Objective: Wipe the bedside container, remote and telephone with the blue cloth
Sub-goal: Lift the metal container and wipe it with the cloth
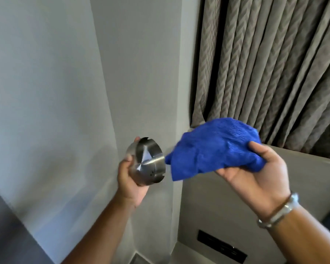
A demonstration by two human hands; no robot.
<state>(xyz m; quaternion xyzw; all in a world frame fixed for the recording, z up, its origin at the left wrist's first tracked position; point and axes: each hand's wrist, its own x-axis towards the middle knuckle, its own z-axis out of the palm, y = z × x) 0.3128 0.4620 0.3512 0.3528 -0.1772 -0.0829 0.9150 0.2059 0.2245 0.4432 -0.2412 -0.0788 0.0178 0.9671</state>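
A round brushed-steel container (148, 161) with notches in its rim is held up in mid-air, its open side turned toward me and to the right. My left hand (129, 180) grips it from behind and below. My right hand (255, 172) holds a bunched blue cloth (213, 149), palm up, thumb pressed on top. The cloth's lower left corner hangs just beside the container's rim; I cannot tell whether they touch. A metal bracelet (278, 212) sits on the right wrist. No remote or telephone is in view.
A pale grey wall (65, 92) fills the left and middle. Grey patterned curtains (265, 63) hang at the upper right above a grey ledge (303, 159). A dark socket panel (221, 246) sits low on the wall at the bottom right.
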